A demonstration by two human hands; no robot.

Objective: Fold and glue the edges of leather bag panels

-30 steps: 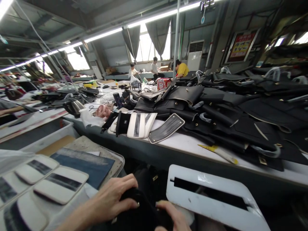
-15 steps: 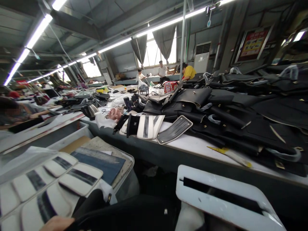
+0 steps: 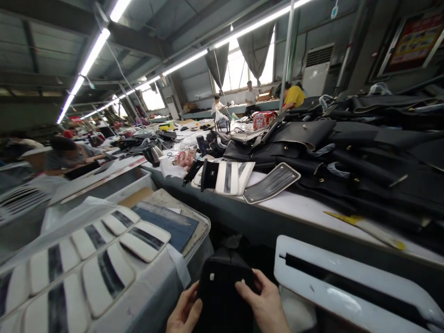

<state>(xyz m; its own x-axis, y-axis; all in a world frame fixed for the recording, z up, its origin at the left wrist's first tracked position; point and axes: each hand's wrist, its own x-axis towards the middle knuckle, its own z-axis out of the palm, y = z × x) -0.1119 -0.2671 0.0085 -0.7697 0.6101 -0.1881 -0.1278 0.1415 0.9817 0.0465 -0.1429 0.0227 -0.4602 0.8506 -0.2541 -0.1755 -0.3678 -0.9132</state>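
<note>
A black leather piece with rounded top corners stands upright at the bottom centre, held between both hands. My left hand grips its left edge, fingers curled against it. My right hand clasps its right side, thumb pressed on the front face. A white template board with a long dark slot lies just right of my right hand.
White oval pads with dark stripes lie in rows on the left bench, beside a blue sheet. A long table carries heaps of black leather parts and striped pieces. Other people work at the far end and far left.
The view has swung left and tilted. The black piece has been raised upright, and both hands, mostly out of view half a second ago, now hold it at the bottom centre.
</note>
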